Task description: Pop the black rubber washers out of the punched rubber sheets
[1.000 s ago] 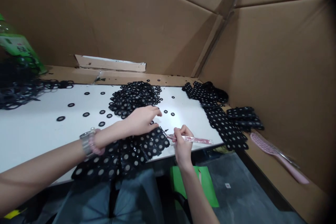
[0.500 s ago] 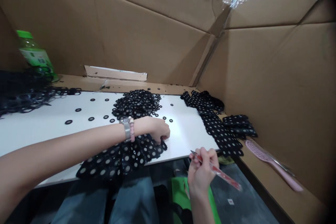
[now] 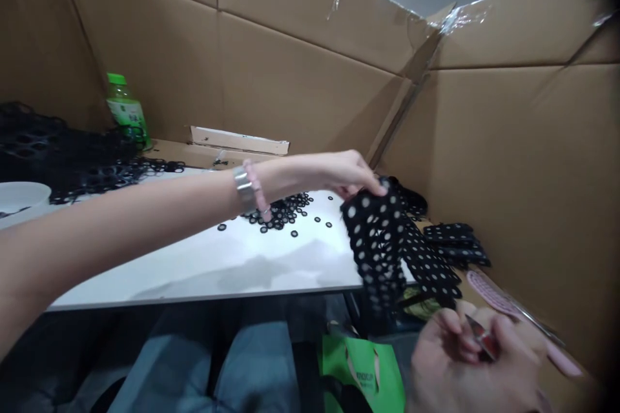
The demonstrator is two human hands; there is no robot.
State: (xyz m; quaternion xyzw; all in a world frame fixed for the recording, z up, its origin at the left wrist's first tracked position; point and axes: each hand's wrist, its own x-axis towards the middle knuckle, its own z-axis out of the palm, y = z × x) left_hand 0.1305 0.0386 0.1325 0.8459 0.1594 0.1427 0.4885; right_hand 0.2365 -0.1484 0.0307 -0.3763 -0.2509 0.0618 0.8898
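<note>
Left hand [image 3: 352,172] holds dotted sheet [image 3: 375,235], right hand [image 3: 477,361] apparently a pointed tool [image 3: 483,339].

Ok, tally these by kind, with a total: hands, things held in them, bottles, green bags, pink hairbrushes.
Hands: 2 (left hand, right hand)
Held things: 2 (black dotted bundle, red tool)
Bottle: 1
Green bag: 1
Pink hairbrush: 1
Total: 7

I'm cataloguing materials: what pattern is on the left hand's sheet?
Black with pale round spots; the sheet shows best in the head view.
</note>
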